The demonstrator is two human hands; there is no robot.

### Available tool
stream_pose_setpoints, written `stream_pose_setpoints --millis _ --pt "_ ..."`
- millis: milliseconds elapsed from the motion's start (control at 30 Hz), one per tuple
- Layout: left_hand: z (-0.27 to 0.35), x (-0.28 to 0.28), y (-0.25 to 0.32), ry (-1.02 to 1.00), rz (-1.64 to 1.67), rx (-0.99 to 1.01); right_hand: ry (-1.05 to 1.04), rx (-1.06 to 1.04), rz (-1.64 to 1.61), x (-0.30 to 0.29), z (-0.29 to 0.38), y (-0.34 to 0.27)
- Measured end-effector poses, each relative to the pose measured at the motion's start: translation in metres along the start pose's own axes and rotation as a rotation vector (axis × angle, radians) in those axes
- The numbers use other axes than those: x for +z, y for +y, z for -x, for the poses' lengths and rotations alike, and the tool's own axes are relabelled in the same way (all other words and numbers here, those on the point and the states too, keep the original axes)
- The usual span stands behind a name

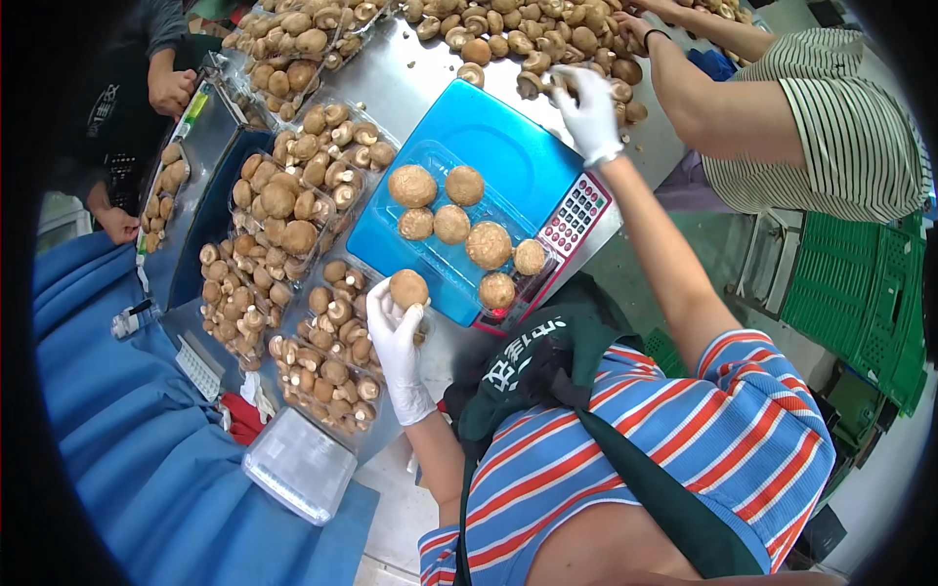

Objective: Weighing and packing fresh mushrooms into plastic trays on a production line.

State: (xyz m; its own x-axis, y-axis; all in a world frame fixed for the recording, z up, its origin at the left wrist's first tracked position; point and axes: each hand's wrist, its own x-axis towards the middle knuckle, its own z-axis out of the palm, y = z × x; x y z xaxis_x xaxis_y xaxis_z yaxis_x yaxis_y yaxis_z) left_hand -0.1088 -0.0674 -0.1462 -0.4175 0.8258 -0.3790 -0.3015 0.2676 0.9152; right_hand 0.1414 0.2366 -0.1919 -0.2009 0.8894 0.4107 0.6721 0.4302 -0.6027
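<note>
My left hand [398, 344], in a white glove, grips a brown shiitake mushroom [408, 288] by the near edge of a blue-topped electronic scale [506, 150]. On the scale lies a clear plastic tray [440, 260] with several brown mushrooms [488, 245], caps up. Beyond the scale's far right corner, my gloved right hand [588, 110] reaches to the edge of a heap of loose mushrooms [538, 29]. Its fingertips are blurred among them, so whether they hold one is unclear. The scale's keypad [574, 214] faces my body.
Filled mushroom trays [282, 201] crowd the metal table left of the scale. Nearer stands a stack of clear empty trays [300, 465]. A co-worker's arm [703, 102] reaches over the heap at right; another person's hand [172, 91] is at upper left. Green crates [854, 278] stand at right.
</note>
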Motion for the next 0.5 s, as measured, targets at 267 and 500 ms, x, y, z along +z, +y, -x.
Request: stream_pose_setpoints --millis 267,500 --pt "0.004 0.008 0.003 0.056 0.138 0.008 -0.066 -0.004 0.400 0.013 0.022 0.074" --pt "0.006 0.012 -0.002 0.031 0.195 0.017 -0.193 0.072 0.428 -0.015 0.036 0.072"
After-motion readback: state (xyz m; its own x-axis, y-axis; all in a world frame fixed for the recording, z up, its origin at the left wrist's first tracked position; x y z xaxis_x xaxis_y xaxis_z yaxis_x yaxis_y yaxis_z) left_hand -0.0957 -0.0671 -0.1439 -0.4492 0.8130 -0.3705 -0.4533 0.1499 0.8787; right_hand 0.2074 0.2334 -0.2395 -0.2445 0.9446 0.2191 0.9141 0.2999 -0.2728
